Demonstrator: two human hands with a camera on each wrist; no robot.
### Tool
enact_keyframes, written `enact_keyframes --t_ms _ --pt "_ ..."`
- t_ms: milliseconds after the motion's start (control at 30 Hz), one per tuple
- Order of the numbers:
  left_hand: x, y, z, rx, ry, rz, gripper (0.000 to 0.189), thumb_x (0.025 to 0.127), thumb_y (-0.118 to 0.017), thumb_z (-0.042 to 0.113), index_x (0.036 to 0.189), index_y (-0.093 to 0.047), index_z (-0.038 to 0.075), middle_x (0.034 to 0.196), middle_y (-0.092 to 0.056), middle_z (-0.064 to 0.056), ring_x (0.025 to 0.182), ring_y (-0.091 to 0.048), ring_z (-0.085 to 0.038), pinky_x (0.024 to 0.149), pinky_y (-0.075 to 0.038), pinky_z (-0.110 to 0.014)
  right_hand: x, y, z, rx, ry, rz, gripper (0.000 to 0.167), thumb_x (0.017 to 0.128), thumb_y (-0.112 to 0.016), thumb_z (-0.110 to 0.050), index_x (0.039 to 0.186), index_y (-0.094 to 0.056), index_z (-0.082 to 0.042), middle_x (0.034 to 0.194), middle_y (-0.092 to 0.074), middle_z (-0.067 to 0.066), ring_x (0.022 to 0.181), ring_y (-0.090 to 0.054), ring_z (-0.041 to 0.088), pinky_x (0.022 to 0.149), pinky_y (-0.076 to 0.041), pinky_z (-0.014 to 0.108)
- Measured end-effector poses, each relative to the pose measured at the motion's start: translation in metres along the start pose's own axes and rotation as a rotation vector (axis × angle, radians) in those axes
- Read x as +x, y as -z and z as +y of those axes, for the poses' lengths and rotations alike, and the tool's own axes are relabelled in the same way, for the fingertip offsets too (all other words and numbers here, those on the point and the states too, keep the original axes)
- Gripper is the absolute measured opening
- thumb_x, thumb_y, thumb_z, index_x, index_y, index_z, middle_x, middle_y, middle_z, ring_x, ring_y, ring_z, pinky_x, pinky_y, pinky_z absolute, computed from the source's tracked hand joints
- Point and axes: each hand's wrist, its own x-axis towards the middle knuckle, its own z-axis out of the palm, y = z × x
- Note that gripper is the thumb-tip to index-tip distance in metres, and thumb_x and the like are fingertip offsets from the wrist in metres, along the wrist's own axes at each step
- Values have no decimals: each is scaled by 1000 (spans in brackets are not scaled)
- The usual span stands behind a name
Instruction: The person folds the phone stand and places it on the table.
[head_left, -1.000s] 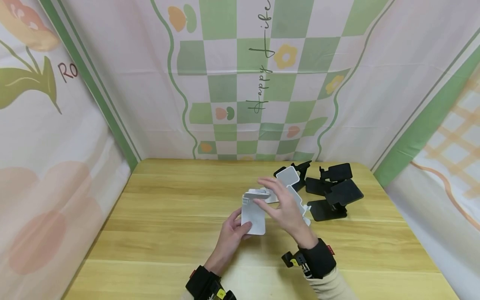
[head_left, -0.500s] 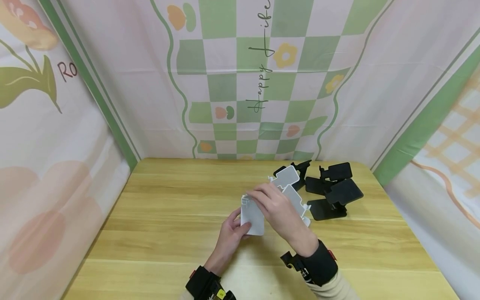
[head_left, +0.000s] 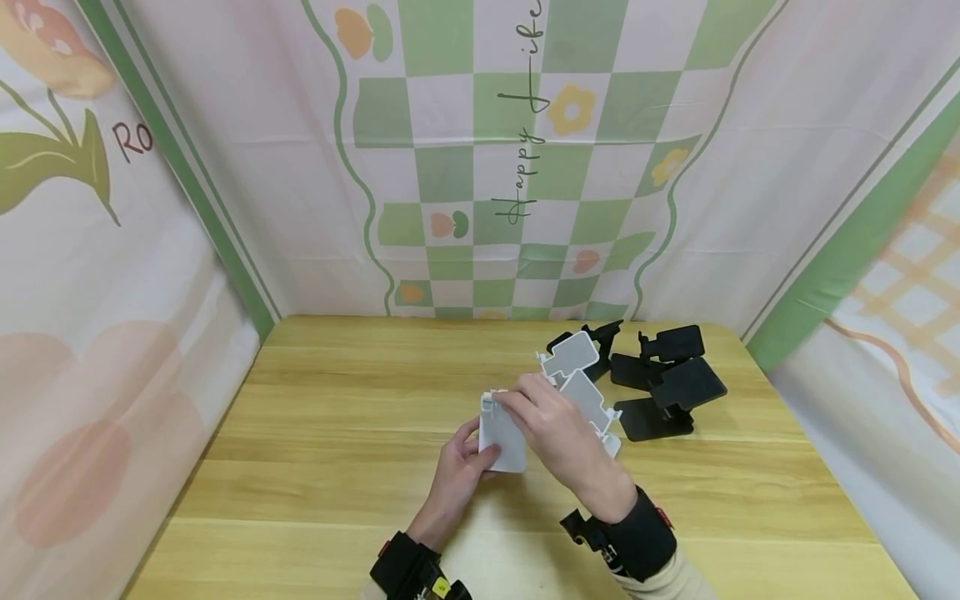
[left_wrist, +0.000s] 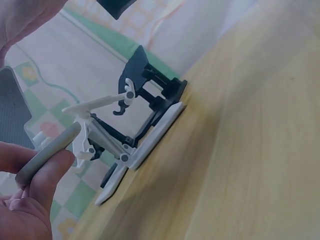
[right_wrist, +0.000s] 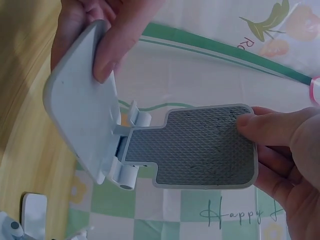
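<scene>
A white folding phone stand (head_left: 501, 440) is held over the table between both hands. My left hand (head_left: 455, 468) grips its flat base plate (right_wrist: 80, 97), thumb on one face and fingers behind. With thumb and fingers, my right hand (head_left: 558, 429) pinches the outer edge of the hinged holder plate (right_wrist: 202, 147), which carries a grey textured pad. In the right wrist view this plate stands out from the base at a wide angle, with two small hooks beside the hinge. The right hand hides most of the holder plate in the head view.
More white phone stands (head_left: 587, 398) lie unfolded just beyond my right hand. Several black phone stands (head_left: 686, 385) are piled to their right, near the back right of the wooden table (head_left: 337, 433). A patterned cloth (head_left: 517, 183) hangs behind the table's back edge.
My right hand has gone from spread fingers to a pinch on the holder plate, and the plate has swung from its earlier edge-on position. The left hand barely shifts.
</scene>
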Motion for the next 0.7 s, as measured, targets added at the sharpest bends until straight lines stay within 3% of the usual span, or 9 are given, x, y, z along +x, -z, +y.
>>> enact_keyframes --t_ms 700 --pt "1 2 1 17 -10 15 57 97 -64 5 149 -44 -7 121 -71 -29 106 -71 -28 74 -59 -25 -12 -10 -7 -73 58 -15 30 78 -84 6 103 -75 -6 89 -59 1 77 -55 14 60 -51 22"
